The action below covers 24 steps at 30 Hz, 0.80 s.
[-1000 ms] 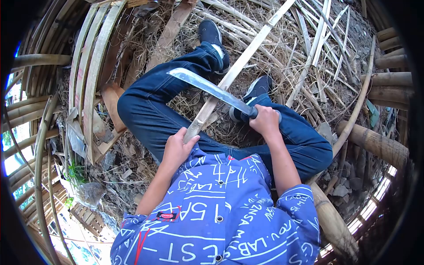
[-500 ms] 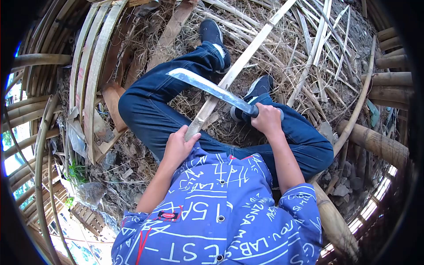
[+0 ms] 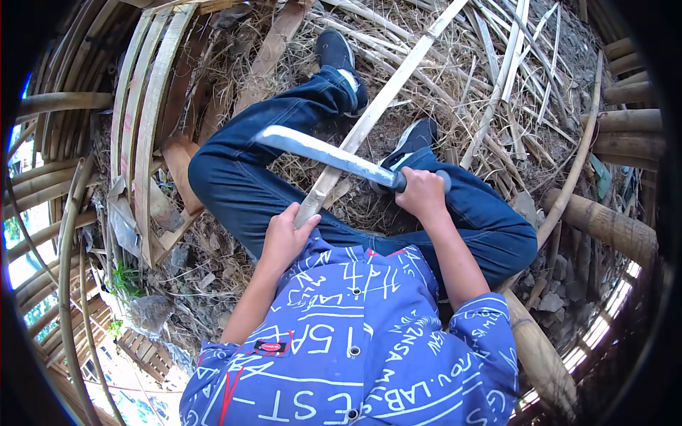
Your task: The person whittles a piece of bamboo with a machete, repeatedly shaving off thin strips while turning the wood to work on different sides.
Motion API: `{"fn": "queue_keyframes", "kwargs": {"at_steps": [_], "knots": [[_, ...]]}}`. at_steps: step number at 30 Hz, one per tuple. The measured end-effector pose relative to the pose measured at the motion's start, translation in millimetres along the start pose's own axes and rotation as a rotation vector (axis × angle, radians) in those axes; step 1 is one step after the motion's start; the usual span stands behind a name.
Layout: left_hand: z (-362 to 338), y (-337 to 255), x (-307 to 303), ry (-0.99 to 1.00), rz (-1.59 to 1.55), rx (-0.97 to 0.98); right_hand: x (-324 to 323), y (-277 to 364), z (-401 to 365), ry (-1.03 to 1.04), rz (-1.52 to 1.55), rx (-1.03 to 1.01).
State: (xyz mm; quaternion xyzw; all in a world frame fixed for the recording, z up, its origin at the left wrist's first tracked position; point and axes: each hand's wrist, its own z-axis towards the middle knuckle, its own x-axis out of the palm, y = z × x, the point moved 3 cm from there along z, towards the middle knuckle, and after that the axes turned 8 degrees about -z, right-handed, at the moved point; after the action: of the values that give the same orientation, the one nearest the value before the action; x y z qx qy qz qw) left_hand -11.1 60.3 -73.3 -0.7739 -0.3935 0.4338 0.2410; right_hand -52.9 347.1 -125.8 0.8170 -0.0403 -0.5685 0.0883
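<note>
Wooden strip (image 3: 383,99): splitting the middle, near left to far right.
Blade (image 3: 323,151): barring the way across the strip.
Ground (image 3: 366,216): passable right of the strip, nearer than the blade.
Slats (image 3: 158,106): blocking left.
Bamboo pole (image 3: 604,224): blocking right.

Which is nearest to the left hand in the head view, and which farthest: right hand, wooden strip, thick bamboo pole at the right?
From the left hand:
1. Wooden strip: in its grip, running up and to the right.
2. Right hand: to its right, gripping the machete.
3. Thick bamboo pole: far right, beyond the knee.
</note>
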Motion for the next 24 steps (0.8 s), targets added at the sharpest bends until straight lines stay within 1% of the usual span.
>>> {"fn": "queue_keyframes", "kwargs": {"at_steps": [2,3,6,8,10,12,14,16,17,18,20,21,24], "knots": [[-2,0,-2,0.012,0.003,0.007,-7,-10,8,0.008,-0.054,0.126],[-4,1,-2,0.009,0.004,0.003,-11,-20,13,-0.03,-0.057,0.17],[-2,0,-4,-0.007,-0.001,0.013,-16,-60,29,-0.115,0.025,0.362],[-1,-5,-3,0.023,0.062,-0.007,-27,-64,32,-0.087,-0.002,0.368],[0,1,0,0.02,0.023,0.011,-31,-72,30,-0.051,-0.04,0.388],[0,2,0,0.021,0.009,-0.019,-22,-73,31,-0.107,-0.064,0.344],[-1,0,0,0.015,0.011,-0.021,-16,-68,28,-0.107,-0.056,0.335],[-1,0,-1,0.006,0.019,0.013,-9,-53,20,-0.049,0.028,0.261],[-1,0,-1,0.007,0.022,0.012,-12,-40,15,-0.011,0.022,0.222],[0,1,-1,0.008,0.011,0.014,-12,-27,8,-0.066,0.047,0.162],[0,1,0,0.016,0.001,0.015,-12,-10,3,0.033,0.034,0.093],[-1,0,0,0.018,-0.006,0.008,-8,-6,3,0.042,0.048,0.049],[-3,1,-1,0.018,0.002,0.003,-5,-15,11,0.013,0.048,0.084]]}}
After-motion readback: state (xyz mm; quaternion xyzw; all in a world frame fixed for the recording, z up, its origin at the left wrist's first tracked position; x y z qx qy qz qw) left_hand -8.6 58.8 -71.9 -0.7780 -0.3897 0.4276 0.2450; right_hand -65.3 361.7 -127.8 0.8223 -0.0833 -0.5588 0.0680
